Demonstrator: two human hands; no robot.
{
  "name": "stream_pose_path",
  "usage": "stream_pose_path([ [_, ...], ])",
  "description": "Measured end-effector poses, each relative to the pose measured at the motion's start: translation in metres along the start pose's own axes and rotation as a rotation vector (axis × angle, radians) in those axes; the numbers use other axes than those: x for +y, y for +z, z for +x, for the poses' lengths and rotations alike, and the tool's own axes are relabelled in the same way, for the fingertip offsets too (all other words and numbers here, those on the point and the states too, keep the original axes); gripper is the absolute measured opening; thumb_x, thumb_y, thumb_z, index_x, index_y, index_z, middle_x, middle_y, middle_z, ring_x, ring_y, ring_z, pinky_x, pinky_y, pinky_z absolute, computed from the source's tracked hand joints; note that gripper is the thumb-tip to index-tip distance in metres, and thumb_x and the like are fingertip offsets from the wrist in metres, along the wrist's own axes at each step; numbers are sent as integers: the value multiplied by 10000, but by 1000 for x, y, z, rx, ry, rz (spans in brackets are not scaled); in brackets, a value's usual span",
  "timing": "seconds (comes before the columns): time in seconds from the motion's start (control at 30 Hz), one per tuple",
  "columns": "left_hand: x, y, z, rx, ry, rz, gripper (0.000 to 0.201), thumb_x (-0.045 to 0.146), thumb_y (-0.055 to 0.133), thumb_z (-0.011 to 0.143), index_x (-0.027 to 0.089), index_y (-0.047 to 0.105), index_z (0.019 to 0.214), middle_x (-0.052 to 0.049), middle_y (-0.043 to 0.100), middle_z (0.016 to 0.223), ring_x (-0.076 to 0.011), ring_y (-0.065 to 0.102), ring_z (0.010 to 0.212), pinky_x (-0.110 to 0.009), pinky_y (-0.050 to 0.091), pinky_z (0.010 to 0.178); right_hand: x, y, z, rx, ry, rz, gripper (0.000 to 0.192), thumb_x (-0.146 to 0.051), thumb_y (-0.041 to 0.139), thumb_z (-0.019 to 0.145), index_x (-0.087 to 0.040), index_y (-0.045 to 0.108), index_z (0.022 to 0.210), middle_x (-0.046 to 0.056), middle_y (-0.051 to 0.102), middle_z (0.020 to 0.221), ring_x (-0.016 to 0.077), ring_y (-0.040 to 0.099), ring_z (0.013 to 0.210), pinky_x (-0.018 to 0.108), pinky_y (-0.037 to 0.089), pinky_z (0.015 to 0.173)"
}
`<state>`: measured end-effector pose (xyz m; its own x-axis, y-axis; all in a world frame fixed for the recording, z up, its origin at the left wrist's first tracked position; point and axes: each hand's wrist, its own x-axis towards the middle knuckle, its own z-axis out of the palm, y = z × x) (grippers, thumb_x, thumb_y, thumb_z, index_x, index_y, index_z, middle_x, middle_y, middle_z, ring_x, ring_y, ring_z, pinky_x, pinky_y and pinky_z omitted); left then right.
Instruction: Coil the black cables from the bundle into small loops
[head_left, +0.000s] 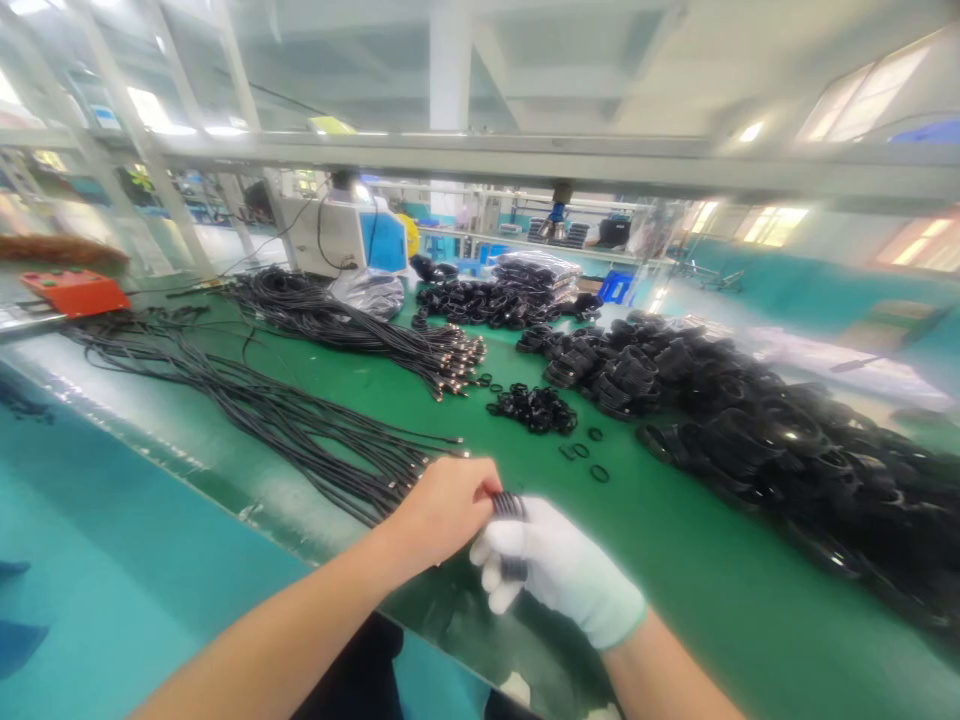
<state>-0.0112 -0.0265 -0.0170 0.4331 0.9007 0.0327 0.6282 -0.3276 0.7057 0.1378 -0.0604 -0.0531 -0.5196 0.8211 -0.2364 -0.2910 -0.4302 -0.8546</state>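
My bare left hand (444, 508) and my white-gloved right hand (551, 565) meet over the near edge of the green table (675, 560). Between them they hold a small coiled black cable (511, 506); the left fingers pinch its top and the right hand wraps around its lower part, which is mostly hidden. Just left of my hands lies a spread of loose black cables (300, 425) with metal tips. A little heap of small black rings (534, 408) sits beyond my hands, with a few stray rings (598, 472) nearer.
A large pile of coiled black cables (787, 440) fills the right side. More cable bundles (375, 330) and bagged coils (536, 270) lie farther back, near a white and blue machine (349, 235). An orange box (73, 292) stands at far left. Teal floor lies below left.
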Motion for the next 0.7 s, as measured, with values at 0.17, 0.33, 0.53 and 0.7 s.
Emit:
stream_pose_path([
  [0.17, 7, 7, 6, 26, 19, 39, 197, 109, 472, 710, 190, 651, 706, 4, 644, 644, -137, 566, 600, -216, 383, 541, -1, -5, 1, -44, -20, 37, 296, -226, 736, 646, -111, 606, 886, 26, 580, 726, 104, 564, 561, 228, 524, 460],
  [0.33, 0, 4, 18, -63, 12, -43, 133, 151, 513, 716, 184, 636, 756, 5, 636, 648, -133, 566, 589, -212, 401, 523, -6, -11, 2, -6, -15, 69, 210, -206, 708, 645, -90, 604, 784, 38, 580, 712, 84, 534, 507, 199, 494, 402],
  [0.53, -4, -4, 90, -318, 150, -23, 198, 220, 490, 779, 155, 604, 927, -12, 636, 729, -133, 594, 606, -233, 470, 567, -23, -19, -8, 22, -38, 188, 370, -236, 724, 630, -109, 577, 946, 61, 634, 723, 176, 639, 603, 306, 547, 508],
  [0.7, 13, 51, 151, -185, 247, 131, 176, 179, 502, 773, 211, 625, 895, -36, 654, 943, -190, 575, 905, -310, 424, 821, -31, -18, -15, 26, -63, 211, 455, -240, 740, 606, -105, 549, 996, 72, 635, 768, 254, 664, 745, 370, 555, 564],
])
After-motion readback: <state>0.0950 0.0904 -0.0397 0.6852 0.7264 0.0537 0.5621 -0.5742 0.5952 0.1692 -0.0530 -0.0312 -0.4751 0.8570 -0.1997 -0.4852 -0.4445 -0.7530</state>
